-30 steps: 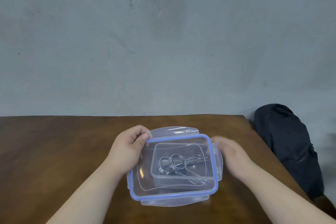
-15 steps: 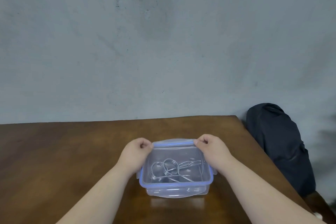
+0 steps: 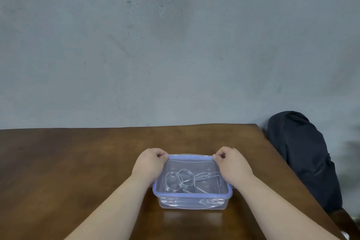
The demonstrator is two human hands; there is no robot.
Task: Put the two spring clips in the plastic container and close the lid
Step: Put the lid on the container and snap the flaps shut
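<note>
On the worktop [image 3: 78, 161] sits the container [image 3: 191, 203], lid [image 3: 194, 195] on, both clips [image 3: 181, 179] lying inside. Left hand [image 3: 150, 165] and right hand [image 3: 232, 165] are curled, fingers pinching the lid's far corners. Beyond, right, a dark bag [image 3: 300, 158] leans by the wall [image 3: 175, 45].

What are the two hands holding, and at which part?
Left hand and right hand grip the container lid at its far corners.
</note>
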